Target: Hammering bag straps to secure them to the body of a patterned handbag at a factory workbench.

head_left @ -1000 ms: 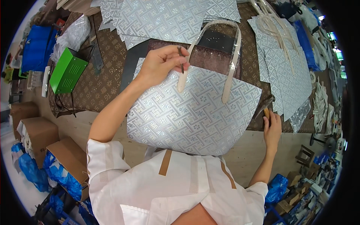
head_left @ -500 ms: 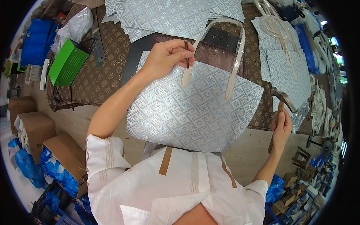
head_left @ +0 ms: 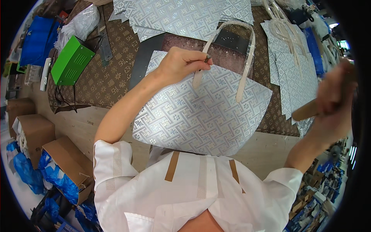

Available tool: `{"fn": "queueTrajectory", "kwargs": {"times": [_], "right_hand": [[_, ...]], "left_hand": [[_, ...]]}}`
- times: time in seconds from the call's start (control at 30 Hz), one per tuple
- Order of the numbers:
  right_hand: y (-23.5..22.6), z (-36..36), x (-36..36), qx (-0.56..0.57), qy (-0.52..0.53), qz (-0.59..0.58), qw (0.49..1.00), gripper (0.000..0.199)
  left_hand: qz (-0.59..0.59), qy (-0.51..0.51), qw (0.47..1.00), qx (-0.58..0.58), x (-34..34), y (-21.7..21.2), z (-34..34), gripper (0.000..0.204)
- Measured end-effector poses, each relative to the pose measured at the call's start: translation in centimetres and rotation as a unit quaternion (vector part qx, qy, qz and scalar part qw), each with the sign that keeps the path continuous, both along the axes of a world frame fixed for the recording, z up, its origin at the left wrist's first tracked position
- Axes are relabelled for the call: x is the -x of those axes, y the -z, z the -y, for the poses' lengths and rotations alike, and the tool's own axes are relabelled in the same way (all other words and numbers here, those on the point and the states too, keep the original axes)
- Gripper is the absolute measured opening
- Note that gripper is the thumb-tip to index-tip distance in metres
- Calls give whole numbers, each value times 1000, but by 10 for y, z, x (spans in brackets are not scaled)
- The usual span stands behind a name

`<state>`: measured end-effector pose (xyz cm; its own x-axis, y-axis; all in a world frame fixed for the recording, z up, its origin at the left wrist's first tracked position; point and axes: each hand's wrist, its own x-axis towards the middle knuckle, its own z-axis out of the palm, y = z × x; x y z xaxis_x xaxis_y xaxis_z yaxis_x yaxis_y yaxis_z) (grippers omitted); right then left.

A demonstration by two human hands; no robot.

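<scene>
white short-sleeved shirt (head_left: 201,193) with tan stripes.

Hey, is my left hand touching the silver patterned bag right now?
Touching. The head view shows the left hand resting on the upper edge of the silver bag, its fingertips pinching a small dark piece beside the clear handle.
</scene>
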<state>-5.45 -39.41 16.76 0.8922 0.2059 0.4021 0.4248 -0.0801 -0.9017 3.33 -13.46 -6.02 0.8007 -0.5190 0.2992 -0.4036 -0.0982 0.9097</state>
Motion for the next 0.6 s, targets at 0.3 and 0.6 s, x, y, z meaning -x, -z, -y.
{"fn": "queueTrajectory", "kwargs": {"times": [0.3,0.6], "right_hand": [[114,-22,-4,366,57,-167,914,20],[115,3,25,255,87,-276,923,27]], "left_hand": [[27,19,999,1,2,9,-5,15],[-167,-76,980,76,16,-11,-9,12]]}}
